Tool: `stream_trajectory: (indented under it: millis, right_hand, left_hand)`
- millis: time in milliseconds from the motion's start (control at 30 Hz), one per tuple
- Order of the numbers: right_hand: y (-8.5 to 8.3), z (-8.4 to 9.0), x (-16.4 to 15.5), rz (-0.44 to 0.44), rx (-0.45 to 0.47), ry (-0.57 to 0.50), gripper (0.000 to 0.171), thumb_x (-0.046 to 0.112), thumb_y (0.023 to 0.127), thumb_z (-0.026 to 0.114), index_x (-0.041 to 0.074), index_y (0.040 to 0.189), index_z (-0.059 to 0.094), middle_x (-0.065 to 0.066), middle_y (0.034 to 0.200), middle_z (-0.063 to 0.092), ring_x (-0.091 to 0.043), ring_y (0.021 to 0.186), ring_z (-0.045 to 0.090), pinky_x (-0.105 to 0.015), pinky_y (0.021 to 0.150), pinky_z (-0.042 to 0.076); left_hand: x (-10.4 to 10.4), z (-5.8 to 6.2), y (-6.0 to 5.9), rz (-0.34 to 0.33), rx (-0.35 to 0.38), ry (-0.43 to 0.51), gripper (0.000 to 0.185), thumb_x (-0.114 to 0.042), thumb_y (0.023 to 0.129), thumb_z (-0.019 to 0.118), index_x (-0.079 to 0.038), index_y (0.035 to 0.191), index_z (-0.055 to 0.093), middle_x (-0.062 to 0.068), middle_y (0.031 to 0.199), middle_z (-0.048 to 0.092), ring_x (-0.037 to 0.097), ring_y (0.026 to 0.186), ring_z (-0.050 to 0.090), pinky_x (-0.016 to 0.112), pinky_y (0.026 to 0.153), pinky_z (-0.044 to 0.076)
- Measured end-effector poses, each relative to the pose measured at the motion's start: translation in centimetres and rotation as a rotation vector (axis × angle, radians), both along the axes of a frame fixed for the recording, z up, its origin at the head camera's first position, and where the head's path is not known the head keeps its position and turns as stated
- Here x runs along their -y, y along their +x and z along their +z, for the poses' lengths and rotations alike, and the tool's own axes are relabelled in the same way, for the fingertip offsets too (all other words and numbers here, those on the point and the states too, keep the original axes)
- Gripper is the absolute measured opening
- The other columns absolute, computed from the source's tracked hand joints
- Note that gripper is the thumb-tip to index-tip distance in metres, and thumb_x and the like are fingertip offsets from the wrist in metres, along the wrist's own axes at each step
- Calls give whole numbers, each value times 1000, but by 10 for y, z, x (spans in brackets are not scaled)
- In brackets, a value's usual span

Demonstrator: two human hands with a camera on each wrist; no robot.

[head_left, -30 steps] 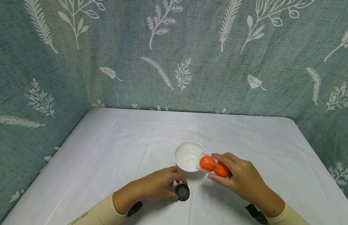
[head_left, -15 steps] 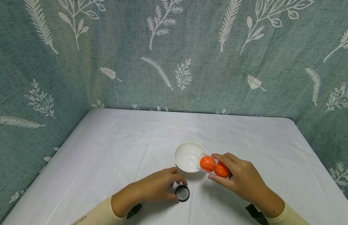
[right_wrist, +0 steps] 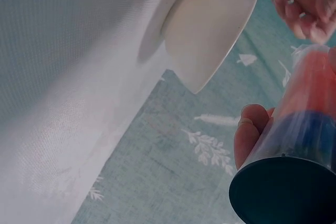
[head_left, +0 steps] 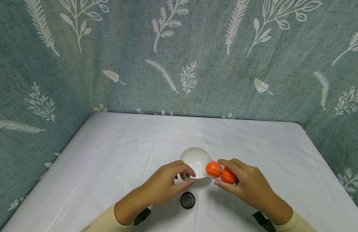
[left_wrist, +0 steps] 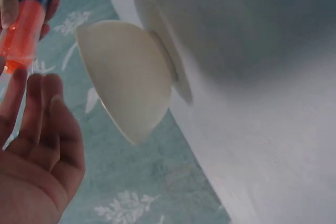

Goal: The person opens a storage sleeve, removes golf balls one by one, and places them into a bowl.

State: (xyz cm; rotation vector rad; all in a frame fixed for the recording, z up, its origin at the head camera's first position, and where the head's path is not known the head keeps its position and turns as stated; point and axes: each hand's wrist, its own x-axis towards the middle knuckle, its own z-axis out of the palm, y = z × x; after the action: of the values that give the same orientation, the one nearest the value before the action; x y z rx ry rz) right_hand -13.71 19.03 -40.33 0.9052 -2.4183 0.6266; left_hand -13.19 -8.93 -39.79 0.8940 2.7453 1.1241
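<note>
In the head view my right hand holds a clear plastic tube tilted, its mouth over the right rim of the white bowl. Two orange balls show inside it. The right wrist view also shows something blue in the tube, and the tube's dark round base. My left hand, fingers loosely bent and holding nothing, hovers at the bowl's near edge, fingertips close to the tube's mouth. On the cloth below that hand lies a round black lid.
A white cloth covers the table. Behind it and at the sides hangs a green-grey curtain with white leaf prints. Cream sleeves and dark wrist straps are on both arms.
My left hand has let go of the black lid, which now lies flat on the cloth, and has risen toward the bowl and tube. The right hand has stayed in place.
</note>
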Motion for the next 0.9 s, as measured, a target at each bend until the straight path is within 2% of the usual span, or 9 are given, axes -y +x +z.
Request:
stream_trajectory:
  millis: [133, 300, 500, 733, 900]
  right_hand:
    - [0, -1, 2, 10, -10, -8, 56, 54, 79, 80, 12, 116, 71, 5, 91, 68, 3, 65, 52, -12, 58, 48]
    - [0, -1, 2, 14, -27, -8, 55, 52, 78, 81, 13, 116, 71, 6, 89, 67, 3, 65, 50, -11, 57, 45]
    - [0, -1, 1, -10, -10, 12, 57, 43, 71, 88, 12, 116, 71, 4, 90, 67, 2, 66, 52, -12, 57, 47]
    - [-1, 2, 1, -16, -14, 20, 58, 60, 83, 71, 13, 117, 71, 3, 91, 67, 2, 66, 51, -13, 57, 47]
    - [-5, 4, 2, -20, 0, 8, 57, 58, 83, 73, 13, 118, 71, 1, 94, 69, 0, 66, 53, -15, 57, 48]
  left_hand:
    - [-6, 1, -5, 40, -34, 118, 15, -28, 94, 71, -22, 108, 68, -15, 99, 64, 2, 86, 59, 25, 77, 54]
    - [-15, 4, -11, 63, -43, 204, 21, -26, 96, 69, -21, 116, 66, -11, 102, 65, 4, 89, 61, 25, 76, 54]
    - [-25, 6, -14, 34, -5, 241, 27, -29, 97, 68, -20, 121, 62, -3, 116, 66, 6, 94, 64, 26, 79, 54]
    - [-34, 5, -19, -7, 4, 260, 29, -28, 97, 67, -16, 123, 61, -8, 119, 64, 7, 96, 66, 26, 81, 55]
    - [-36, 9, -23, 2, 17, 263, 22, -26, 98, 66, -21, 119, 63, -12, 119, 64, 6, 96, 65, 25, 81, 55]
